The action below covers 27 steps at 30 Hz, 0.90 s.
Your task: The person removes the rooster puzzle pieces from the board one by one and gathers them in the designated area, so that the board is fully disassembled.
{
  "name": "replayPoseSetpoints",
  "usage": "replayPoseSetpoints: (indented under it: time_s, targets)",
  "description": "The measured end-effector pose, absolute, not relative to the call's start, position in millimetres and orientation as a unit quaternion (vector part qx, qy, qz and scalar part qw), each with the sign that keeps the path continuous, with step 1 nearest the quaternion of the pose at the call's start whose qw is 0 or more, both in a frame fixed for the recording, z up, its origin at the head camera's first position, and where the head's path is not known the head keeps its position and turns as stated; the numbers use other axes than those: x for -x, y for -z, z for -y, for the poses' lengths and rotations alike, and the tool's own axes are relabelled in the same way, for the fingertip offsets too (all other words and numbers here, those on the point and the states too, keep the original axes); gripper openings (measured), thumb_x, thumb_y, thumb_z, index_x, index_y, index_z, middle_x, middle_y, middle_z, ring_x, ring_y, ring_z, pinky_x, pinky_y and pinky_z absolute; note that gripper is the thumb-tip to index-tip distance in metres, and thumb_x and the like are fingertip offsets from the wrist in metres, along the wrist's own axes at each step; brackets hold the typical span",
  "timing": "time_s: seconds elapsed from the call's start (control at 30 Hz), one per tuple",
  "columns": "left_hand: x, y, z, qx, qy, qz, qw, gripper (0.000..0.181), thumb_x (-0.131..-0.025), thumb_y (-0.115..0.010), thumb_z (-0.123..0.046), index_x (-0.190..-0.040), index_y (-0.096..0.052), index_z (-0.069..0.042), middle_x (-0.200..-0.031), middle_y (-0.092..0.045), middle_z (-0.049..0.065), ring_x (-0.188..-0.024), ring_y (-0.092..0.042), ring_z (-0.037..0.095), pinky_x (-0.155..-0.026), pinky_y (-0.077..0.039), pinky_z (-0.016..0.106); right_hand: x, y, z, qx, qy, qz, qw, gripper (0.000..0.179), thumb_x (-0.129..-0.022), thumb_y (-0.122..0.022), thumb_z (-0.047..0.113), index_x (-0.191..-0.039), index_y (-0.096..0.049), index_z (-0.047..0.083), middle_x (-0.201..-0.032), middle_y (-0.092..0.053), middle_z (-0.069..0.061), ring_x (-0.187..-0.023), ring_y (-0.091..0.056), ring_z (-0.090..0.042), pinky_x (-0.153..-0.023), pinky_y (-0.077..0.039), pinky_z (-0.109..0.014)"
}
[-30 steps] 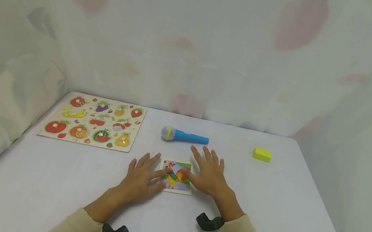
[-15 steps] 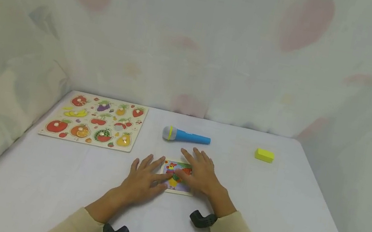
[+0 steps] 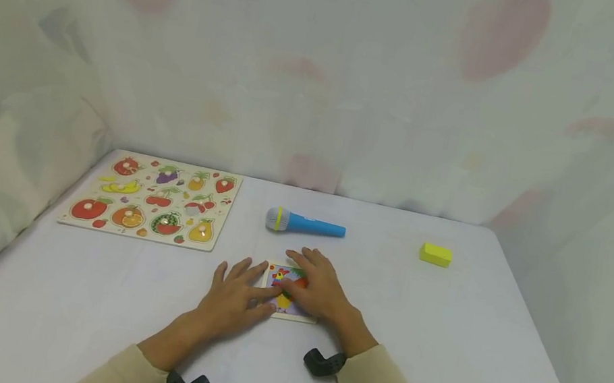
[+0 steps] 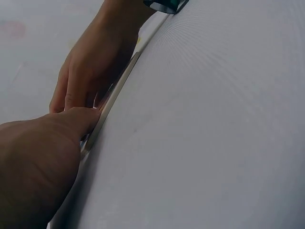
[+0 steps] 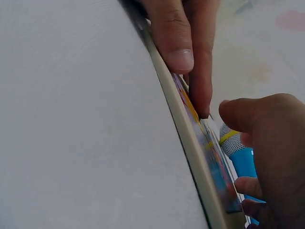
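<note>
A small square picture puzzle board point(image 3: 296, 310) with a colourful bird and a pale rim lies on the white table. My left hand point(image 3: 231, 301) lies along its left side, fingers spread. Its index finger and thumb reach onto the picture, as the right wrist view shows at the finger point(image 5: 202, 71). From the right, my right hand point(image 3: 320, 290) spans the upper right of the board and hides part of the picture. Its thumb point(image 5: 240, 114) points in over the bird, while the other fingers extend past the far edge. Neither hand grips anything.
Behind the board lies a blue toy microphone point(image 3: 313, 226) with a grey head. A fruit peg puzzle point(image 3: 151, 236) sits at the back left, a yellow block point(image 3: 435, 254) at the back right. Patterned cloth point(image 3: 326, 85) hangs behind and beside the table.
My right hand has slid left over the board, its thumb now nearer the left index finger and more of the picture covered. The left hand stays almost in place.
</note>
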<state>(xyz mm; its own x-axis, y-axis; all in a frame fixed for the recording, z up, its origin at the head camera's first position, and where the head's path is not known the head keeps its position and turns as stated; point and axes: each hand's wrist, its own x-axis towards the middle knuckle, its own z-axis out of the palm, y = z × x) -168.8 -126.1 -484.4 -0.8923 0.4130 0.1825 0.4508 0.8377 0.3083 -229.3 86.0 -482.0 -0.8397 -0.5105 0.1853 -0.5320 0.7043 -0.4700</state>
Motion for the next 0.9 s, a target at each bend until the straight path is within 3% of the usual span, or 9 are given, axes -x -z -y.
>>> replayPoseSetpoints:
  time_s: [0.13, 0.5, 0.9]
  targets:
    - [169, 482, 125, 0.220, 0.178, 0.958, 0.049, 0.040, -0.090, -0.059, -0.053, -0.126, -0.066, -0.037, -0.149, -0.040, 0.008, -0.138, -0.024, 0.040, -0.103, -0.009, 0.068, 229, 483, -80, -0.286, -0.303, 0.909, 0.027, 0.047, -0.091, -0.062, 0.035, -0.134, -0.056, 0.016, -0.143, -0.046, -0.015, -0.136, -0.032, -0.036, -0.108, -0.021, -0.054]
    - [171, 485, 124, 0.219, 0.171, 0.959, 0.052, 0.043, -0.087, -0.060, -0.057, -0.122, -0.068, -0.034, -0.148, -0.042, 0.008, -0.137, -0.026, 0.040, -0.101, -0.011, 0.070, 230, 484, -67, -0.280, -0.291, 0.914, 0.044, 0.032, -0.089, -0.064, 0.036, -0.117, -0.062, 0.020, -0.140, -0.049, -0.014, -0.133, -0.035, -0.041, -0.102, -0.022, -0.065]
    - [171, 485, 125, 0.224, 0.182, 0.955, 0.064, 0.042, -0.087, -0.061, -0.056, -0.120, -0.070, -0.031, -0.147, -0.043, 0.009, -0.136, -0.028, 0.041, -0.101, -0.011, 0.070, 231, 477, -62, -0.249, -0.266, 0.931, -0.010, 0.031, -0.089, -0.061, 0.041, -0.114, -0.063, 0.023, -0.148, -0.041, -0.009, -0.139, -0.026, -0.036, -0.105, -0.012, -0.065]
